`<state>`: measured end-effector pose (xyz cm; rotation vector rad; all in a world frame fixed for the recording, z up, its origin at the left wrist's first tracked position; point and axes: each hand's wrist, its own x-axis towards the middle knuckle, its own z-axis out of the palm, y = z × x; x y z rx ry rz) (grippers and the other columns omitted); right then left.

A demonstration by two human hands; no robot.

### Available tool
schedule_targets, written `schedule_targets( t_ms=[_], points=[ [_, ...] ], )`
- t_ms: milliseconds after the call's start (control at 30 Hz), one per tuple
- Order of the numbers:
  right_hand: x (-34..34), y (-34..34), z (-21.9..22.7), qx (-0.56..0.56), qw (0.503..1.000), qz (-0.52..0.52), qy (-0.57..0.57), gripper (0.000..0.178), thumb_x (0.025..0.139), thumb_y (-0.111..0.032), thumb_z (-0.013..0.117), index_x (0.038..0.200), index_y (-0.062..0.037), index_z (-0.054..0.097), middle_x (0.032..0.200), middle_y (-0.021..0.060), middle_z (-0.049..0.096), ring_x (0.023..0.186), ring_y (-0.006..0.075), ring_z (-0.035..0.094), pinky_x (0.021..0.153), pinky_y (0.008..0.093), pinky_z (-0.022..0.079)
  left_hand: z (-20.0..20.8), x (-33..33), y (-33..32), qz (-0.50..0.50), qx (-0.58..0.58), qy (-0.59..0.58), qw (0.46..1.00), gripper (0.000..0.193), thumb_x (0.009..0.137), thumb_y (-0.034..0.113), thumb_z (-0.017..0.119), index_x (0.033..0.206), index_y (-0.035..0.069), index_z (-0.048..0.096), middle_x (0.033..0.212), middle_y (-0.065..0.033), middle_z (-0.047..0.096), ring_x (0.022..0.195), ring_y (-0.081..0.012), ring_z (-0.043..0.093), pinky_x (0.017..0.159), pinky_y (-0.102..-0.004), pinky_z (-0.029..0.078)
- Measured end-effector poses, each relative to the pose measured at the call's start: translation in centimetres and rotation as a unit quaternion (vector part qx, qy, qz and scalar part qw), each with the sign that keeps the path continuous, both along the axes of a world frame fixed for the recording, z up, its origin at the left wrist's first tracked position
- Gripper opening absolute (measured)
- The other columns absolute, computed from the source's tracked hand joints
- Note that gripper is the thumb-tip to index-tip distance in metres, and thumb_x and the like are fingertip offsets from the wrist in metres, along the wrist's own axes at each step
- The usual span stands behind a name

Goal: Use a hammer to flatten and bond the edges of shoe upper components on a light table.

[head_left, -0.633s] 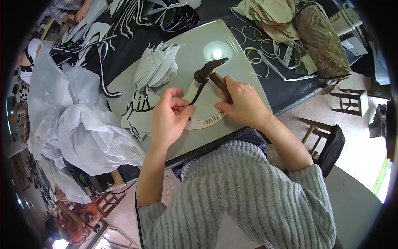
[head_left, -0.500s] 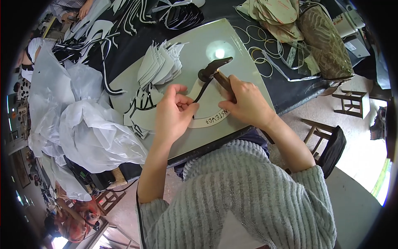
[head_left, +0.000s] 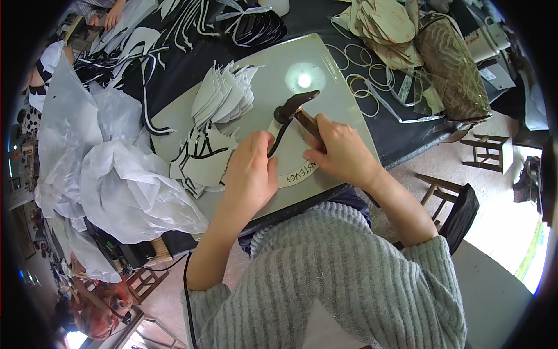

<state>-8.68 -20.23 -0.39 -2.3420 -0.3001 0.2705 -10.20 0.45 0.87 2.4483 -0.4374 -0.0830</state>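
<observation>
My right hand (head_left: 344, 148) is wrapped round the wooden handle of a hammer (head_left: 296, 106), whose dark head is over the far end of a curved white piece (head_left: 290, 175). That piece lies on a pale grey board (head_left: 311, 55). A narrow black strip (head_left: 279, 139) runs along the piece's left side, its near end passing between the thumb and fingers of my left hand (head_left: 251, 171). Those fingers are closed on it, with the fingertips partly hidden. Left of this hand lie white pieces edged in black (head_left: 206, 157).
A fanned stack of white pieces (head_left: 224, 93) stands farther back on the board. Crumpled clear plastic (head_left: 131, 186) covers the left side. Elastic bands (head_left: 363, 87) and a brown patterned roll (head_left: 453, 70) lie at right. Another person's hand (head_left: 114, 14) shows far left.
My left hand has turned more palm-down, its curled fingers straightening and drawing together. The hammer head has come slightly nearer and lower, still in my right hand.
</observation>
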Motion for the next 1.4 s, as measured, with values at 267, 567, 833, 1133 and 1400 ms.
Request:
schedule_targets(
  t_ms=[267, 567, 833, 1133, 1400],
  points=[
    [0.1, -0.3, 0.4, 0.001, 1.0, 0.01, -0.007, 0.035, 0.077, -0.014, 0.076, 0.086, 0.0012, 0.046, 0.071, 0.0182, 0.062, 0.071, 0.0367, 0.065, 0.064, 0.0425, 0.05, -2.3, -2.3, -0.5, -0.147, 0.014, -0.175, 0.973, 0.038, 0.078, 0.001, 0.062, 0.116, -0.001, 0.064, 0.124, -0.0129, 0.062, 0.121, -0.0283, 0.057, 0.099, -0.0421, 0.047],
    [-0.6, -4.0, 4.0, -0.077, 0.995, 0.018, -0.056, 0.034, 0.098, -0.027, 0.059, 0.081, 0.0006, 0.048, 0.066, 0.0205, 0.059, 0.058, 0.039, 0.06, 0.052, 0.0442, 0.047, -2.2, -2.0, 1.0, -0.19, -0.009, -0.13, 0.973, 0.032, 0.08, 0.003, 0.062, 0.111, 0.002, 0.068, 0.124, -0.0082, 0.064, 0.121, -0.0252, 0.058, 0.101, -0.0407, 0.047],
    [-1.0, -2.7, 4.6, -0.235, 0.958, 0.153, -0.06, 0.029, 0.097, -0.027, 0.06, 0.086, -0.0019, 0.049, 0.067, 0.0143, 0.058, 0.059, 0.0347, 0.062, 0.052, 0.0426, 0.048, -3.0, -2.0, 0.7, -0.183, -0.042, -0.175, 0.966, 0.026, 0.082, 0.004, 0.064, 0.107, 0.001, 0.068, 0.116, -0.0073, 0.066, 0.116, -0.0236, 0.061, 0.097, -0.0405, 0.05],
    [-0.3, -2.5, 4.7, -0.264, 0.952, 0.143, -0.055, 0.031, 0.097, -0.029, 0.06, 0.086, -0.0022, 0.05, 0.064, 0.0139, 0.061, 0.055, 0.0336, 0.063, 0.049, 0.0423, 0.048, -3.2, -1.5, 0.2, -0.065, -0.081, -0.187, 0.977, 0.028, 0.078, 0.011, 0.071, 0.105, 0.002, 0.068, 0.11, -0.0069, 0.065, 0.108, -0.0285, 0.06, 0.092, -0.0442, 0.048],
    [0.0, -2.2, 5.2, -0.282, 0.947, 0.151, -0.03, 0.032, 0.096, -0.03, 0.061, 0.085, -0.0023, 0.05, 0.064, 0.0137, 0.062, 0.054, 0.034, 0.062, 0.048, 0.0428, 0.048, -3.8, -1.0, -2.1, 0.08, -0.065, -0.148, 0.984, 0.025, 0.077, 0.008, 0.071, 0.102, 0.008, 0.07, 0.104, -0.0052, 0.06, 0.107, -0.028, 0.053, 0.092, -0.0456, 0.037]
  ],
)
